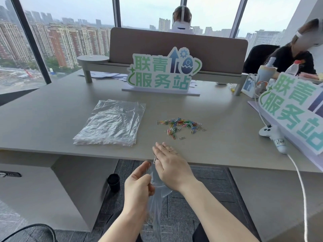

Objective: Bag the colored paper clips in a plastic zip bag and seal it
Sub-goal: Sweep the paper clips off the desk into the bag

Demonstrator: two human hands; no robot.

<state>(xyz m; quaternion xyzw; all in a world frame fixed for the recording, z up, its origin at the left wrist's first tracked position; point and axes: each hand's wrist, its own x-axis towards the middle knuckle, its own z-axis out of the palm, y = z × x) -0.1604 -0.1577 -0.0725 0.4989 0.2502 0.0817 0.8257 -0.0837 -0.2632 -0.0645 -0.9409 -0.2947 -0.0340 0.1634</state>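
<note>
The pile of colored paper clips (pixel 181 125) lies on the desk (pixel 52 123) at about twelve to one o'clock from the right hand (pixel 170 165), forward across the near desk edge and well apart from it. The scatter runs left to right, its long axis roughly parallel to the desk's front edge, with a few strays trailing toward the person. The right hand is the nearer of the two — it hovers over the desk edge with fingers straight and released, palm turned leftward, and a single silver clip (pixel 155 159) shows just under its fingertips; whether that clip is touching the fingers or dropping I cannot tell.

The left hand (pixel 139 186) sits lower, below the desk edge at about seven o'clock from the right hand, its fingers and thumb pinching the mouth of a clear plastic zip bag (pixel 157 203) that hangs down between the forearms. The bag's opening faces up, directly beneath the right hand. So the next reach, as I judge it, is the right hand's, forward to the pile and back over the bag.

A stack of spare zip bags (pixel 110 123) lies at ten o'clock from the clips. Behind, at twelve o'clock, a standing sign (pixel 162 74) reads 联青服务站 in green — a second sign (pixel 293 109) at three o'clock bears the same characters. A white game controller (pixel 272 135) rests beside it.
</note>
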